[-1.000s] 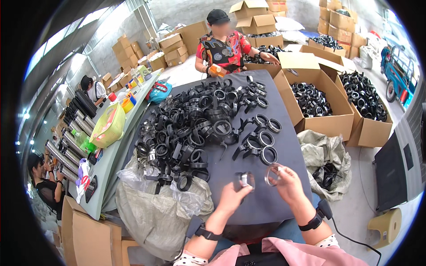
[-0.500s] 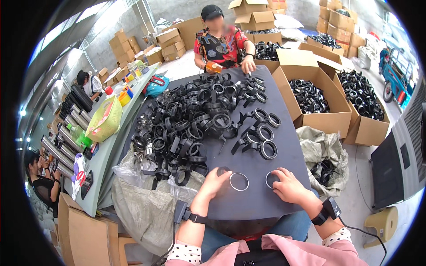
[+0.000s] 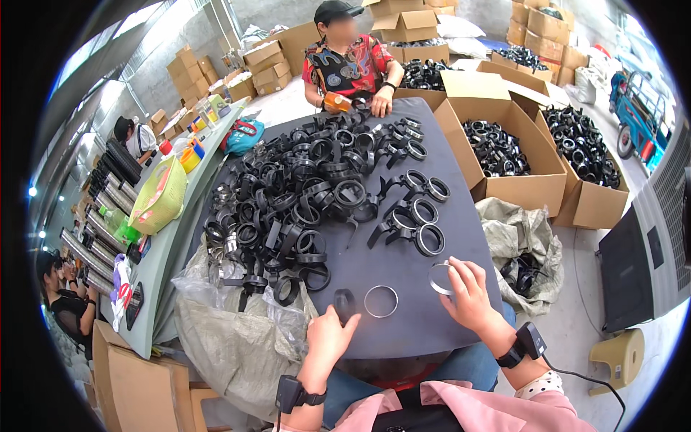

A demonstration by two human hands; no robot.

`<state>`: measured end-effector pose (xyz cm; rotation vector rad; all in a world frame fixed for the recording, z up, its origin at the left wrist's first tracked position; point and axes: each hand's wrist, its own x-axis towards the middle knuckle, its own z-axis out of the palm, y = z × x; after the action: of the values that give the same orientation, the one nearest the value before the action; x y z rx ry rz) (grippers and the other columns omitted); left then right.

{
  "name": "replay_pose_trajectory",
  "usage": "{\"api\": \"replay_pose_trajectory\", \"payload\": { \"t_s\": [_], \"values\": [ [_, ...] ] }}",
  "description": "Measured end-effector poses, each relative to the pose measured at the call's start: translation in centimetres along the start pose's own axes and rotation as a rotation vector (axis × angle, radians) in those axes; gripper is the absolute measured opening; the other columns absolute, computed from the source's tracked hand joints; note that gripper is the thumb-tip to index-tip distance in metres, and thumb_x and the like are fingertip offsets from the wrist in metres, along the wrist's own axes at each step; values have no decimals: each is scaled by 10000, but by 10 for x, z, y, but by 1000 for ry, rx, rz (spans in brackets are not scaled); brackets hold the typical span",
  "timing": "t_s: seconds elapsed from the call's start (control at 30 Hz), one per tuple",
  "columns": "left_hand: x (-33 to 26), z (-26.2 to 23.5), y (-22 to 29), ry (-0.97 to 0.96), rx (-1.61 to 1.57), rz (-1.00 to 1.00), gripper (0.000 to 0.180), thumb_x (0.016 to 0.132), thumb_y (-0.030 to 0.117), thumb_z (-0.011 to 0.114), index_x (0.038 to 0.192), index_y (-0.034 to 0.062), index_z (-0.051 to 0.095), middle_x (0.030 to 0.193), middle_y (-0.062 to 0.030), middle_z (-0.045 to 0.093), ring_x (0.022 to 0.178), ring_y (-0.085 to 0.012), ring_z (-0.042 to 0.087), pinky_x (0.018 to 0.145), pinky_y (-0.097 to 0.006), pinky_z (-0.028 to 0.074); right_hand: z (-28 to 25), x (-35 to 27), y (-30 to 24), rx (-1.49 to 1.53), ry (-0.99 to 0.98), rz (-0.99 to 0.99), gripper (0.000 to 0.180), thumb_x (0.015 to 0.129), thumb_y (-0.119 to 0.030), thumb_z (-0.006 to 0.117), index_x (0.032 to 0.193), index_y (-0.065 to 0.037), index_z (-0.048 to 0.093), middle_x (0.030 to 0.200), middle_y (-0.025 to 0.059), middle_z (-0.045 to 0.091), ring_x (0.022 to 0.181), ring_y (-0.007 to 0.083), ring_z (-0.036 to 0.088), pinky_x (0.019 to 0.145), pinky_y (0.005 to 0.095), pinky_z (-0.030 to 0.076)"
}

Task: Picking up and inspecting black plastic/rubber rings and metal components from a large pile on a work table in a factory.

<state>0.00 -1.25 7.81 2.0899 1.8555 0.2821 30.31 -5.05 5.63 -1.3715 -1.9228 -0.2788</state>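
Observation:
My left hand (image 3: 330, 337) pinches a black ring (image 3: 345, 305), smeared by motion, at the near side of the dark table (image 3: 410, 327). Just right of it a thin silver metal ring (image 3: 381, 301) lies flat on the cloth. My right hand (image 3: 469, 297) has its thumb and fingers closed on another thin silver ring (image 3: 440, 279), tilted up off the surface. Beyond my hands, several black rings with tabs and silver inner bands (image 3: 430, 240) stand in a loose row. A large heap of similar black rings (image 3: 302, 187) covers the table's left and far parts.
A co-worker (image 3: 349, 72) stands at the far edge, holding an orange object (image 3: 337, 101). Cardboard boxes (image 3: 522, 191) full of black rings stand to the right, above a woven sack (image 3: 522, 237). Another sack (image 3: 237, 345) hangs at the near left, beside a long bench (image 3: 169, 266).
My right hand has lifted the silver ring from the table and turned it up. My left hand has moved left and nearer with the black ring, away from the flat silver ring.

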Motion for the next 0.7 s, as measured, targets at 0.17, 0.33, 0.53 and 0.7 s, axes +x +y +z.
{"api": "replay_pose_trajectory", "payload": {
  "t_s": [0.17,0.33,0.53,0.7],
  "values": [
    [-8,-21,25,-94,-877,130,365,948,253,626,1188,2,511,866,-134,670,735,-207,683,665,-326,549,-11,2,1,-79,235,-195,795,604,-63,804,1318,-36,456,1304,158,534,1151,353,491,939,512,412],
    [-5,21,65,-822,-1335,-53,471,957,262,632,1281,-7,422,976,-123,605,750,-150,626,605,-267,515,-15,2,-4,48,218,-12,946,587,-116,847,1394,13,372,1280,157,549,1145,365,485,974,495,386],
    [6,66,75,-793,-1184,224,727,761,29,801,1374,-14,414,1119,-57,619,904,-108,595,738,-263,515,-36,7,-9,85,-32,341,1059,584,-259,884,1423,74,331,1220,162,564,1122,340,490,992,464,342],
    [8,38,76,-718,-676,260,433,799,158,796,1150,-26,619,909,-53,681,796,-111,622,696,-305,512,-35,2,-6,-35,-269,516,1052,614,-294,865,1436,71,320,1193,157,573,1110,330,488,963,459,339]
  ]
}}
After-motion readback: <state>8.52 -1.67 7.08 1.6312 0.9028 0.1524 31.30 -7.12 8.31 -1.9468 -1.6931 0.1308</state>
